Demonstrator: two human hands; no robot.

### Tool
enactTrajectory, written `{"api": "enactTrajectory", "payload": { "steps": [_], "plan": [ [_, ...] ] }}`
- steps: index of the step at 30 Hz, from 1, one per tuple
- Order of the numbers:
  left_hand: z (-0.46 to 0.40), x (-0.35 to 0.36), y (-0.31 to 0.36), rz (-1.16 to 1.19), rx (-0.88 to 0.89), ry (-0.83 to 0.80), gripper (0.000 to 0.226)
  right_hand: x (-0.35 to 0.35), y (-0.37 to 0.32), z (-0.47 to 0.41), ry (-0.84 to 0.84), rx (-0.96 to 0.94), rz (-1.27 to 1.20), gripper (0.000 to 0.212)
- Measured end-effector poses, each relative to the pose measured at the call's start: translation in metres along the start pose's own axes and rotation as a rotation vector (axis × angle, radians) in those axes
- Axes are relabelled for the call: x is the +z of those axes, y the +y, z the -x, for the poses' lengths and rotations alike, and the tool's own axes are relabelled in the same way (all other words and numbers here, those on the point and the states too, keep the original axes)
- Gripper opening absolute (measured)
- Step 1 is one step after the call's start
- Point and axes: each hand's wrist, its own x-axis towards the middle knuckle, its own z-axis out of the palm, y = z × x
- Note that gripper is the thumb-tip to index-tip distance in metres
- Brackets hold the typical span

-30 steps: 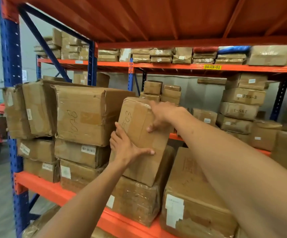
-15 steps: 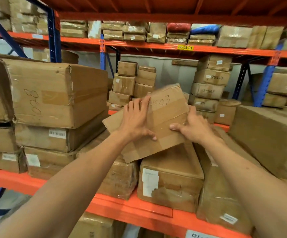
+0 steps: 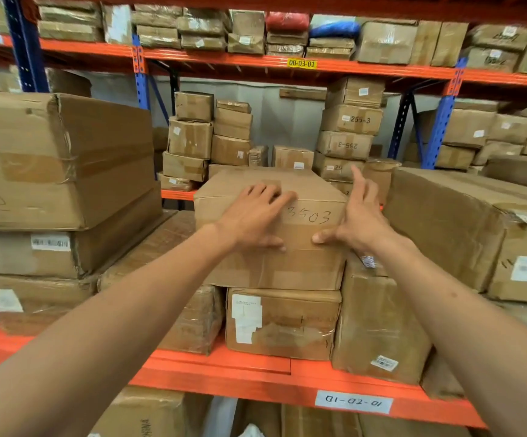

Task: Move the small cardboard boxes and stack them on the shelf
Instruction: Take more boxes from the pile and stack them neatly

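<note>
A small cardboard box [image 3: 271, 266] marked "3503" lies flat on top of another taped box [image 3: 282, 323] on the orange shelf [image 3: 224, 365]. My left hand [image 3: 252, 220] rests palm-down over its front top edge, fingers spread. At the box's right front corner is my right hand [image 3: 355, 220]: its thumb touches the front face and its fingers point up along the right side. Neither hand wraps around the box.
Large cartons stand to the left [image 3: 57, 159] and right [image 3: 464, 228] of the box, close on both sides. A taped box [image 3: 379, 323] stands upright at its right. Stacks of small boxes [image 3: 205, 137] fill the rack behind. The shelf label reads 01-02-01 [image 3: 353, 402].
The box has gone from tilted in both hands to lying flat on the lower box. My hands have loosened and now rest on its front. The view has shifted right.
</note>
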Motion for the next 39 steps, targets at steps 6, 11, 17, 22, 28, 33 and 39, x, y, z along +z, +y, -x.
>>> {"api": "enactTrajectory", "payload": {
  "steps": [6, 11, 17, 22, 28, 33, 39],
  "plan": [
    [0.012, -0.015, -0.040, 0.048, -0.387, -0.196, 0.129, -0.012, -0.017, -0.023, -0.255, -0.144, 0.300, 0.127],
    [0.008, -0.020, -0.032, 0.053, -0.383, -0.220, 0.133, -0.009, -0.014, -0.002, 0.007, -0.132, 0.101, 0.087],
    [0.018, -0.020, -0.034, 0.112, -0.347, -0.149, 0.132, -0.012, -0.018, 0.019, 0.131, -0.145, 0.072, 0.072],
    [0.020, -0.020, -0.042, 0.126, -0.267, -0.161, 0.128, -0.016, -0.033, 0.007, 0.169, -0.127, 0.293, 0.082],
    [0.026, -0.011, -0.049, 0.109, -0.192, -0.096, 0.117, 0.015, -0.046, -0.007, -0.011, -0.264, 0.512, 0.110],
    [0.029, -0.006, -0.048, 0.074, -0.172, -0.020, 0.113, 0.022, -0.036, -0.006, 0.093, -0.329, 0.520, 0.109],
    [0.050, 0.006, -0.034, 0.011, -0.215, 0.049, 0.113, 0.029, -0.035, 0.009, 0.138, -0.331, 0.476, 0.099]
  ]
}}
